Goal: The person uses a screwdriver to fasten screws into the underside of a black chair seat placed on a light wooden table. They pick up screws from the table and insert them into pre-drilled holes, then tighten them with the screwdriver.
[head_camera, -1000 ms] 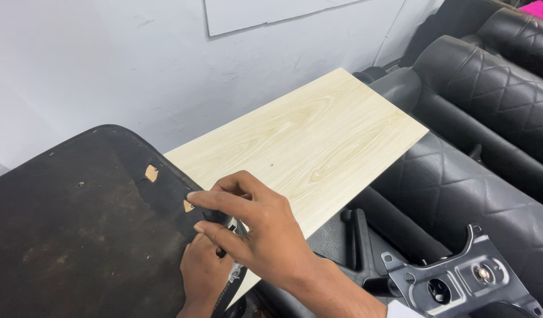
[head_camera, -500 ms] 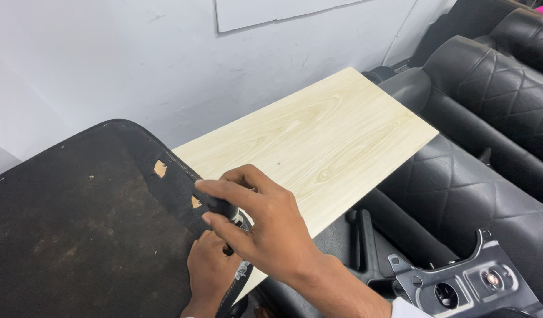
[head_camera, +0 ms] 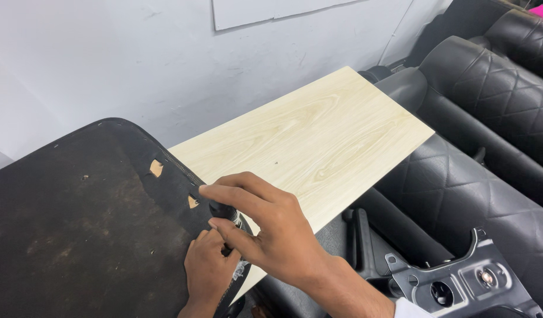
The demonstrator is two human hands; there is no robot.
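Right hand [head_camera: 271, 235] pinching small dark tool [head_camera: 224, 211] at black panel [head_camera: 77, 224] edge, near-left of wood board [head_camera: 306, 141]. Left hand [head_camera: 209, 268] bracing trim underneath, fingers curled. Keeping tool w/ steady pressure, panel pinned flat.

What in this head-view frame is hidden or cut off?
- Small dark tool: mostly covered by the right hand; kind unclear.
- Left hand: fingertips hidden under the right hand; wrist cut by the bottom edge.
- Black panel: cut by the left and bottom edges.

Materials, bench view
Matt pale wood-grain board [head_camera: 309, 138]; rough, stained black fabric panel [head_camera: 77, 224]; glossy quilted black leather seats [head_camera: 483, 118]; dark painted metal bracket [head_camera: 465, 285].
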